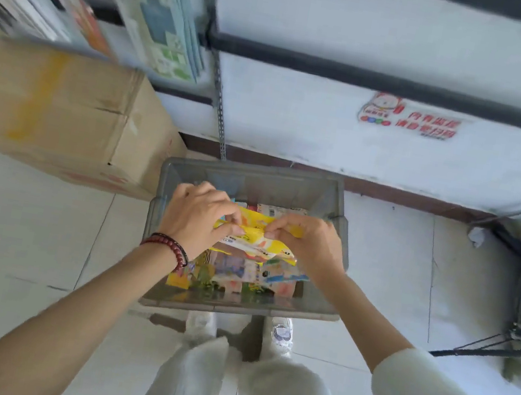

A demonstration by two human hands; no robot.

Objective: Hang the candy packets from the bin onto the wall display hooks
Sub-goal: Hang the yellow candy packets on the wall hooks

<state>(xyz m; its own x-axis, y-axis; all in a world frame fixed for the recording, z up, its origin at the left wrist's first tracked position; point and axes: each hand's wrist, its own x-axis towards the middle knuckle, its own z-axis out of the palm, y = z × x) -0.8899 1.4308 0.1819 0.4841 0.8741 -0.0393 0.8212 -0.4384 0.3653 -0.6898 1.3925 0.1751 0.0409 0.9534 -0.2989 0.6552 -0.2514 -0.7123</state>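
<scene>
While bent over the grey bin (252, 175) on the tiled floor (21, 224), pinches the yellow candy packet (257, 236) along its upper edge with the left grip (196, 217) and the right grip (311, 246), fingers curled onto the wrapper, just above the other packets (238, 275) heaped inside, near a cardboard box (58, 113).

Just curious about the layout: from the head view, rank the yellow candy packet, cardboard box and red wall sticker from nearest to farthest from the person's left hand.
1. Yellow candy packet: pinched by the left hand.
2. Cardboard box: on the floor, to its left.
3. Red wall sticker: ahead, to the right.
</scene>
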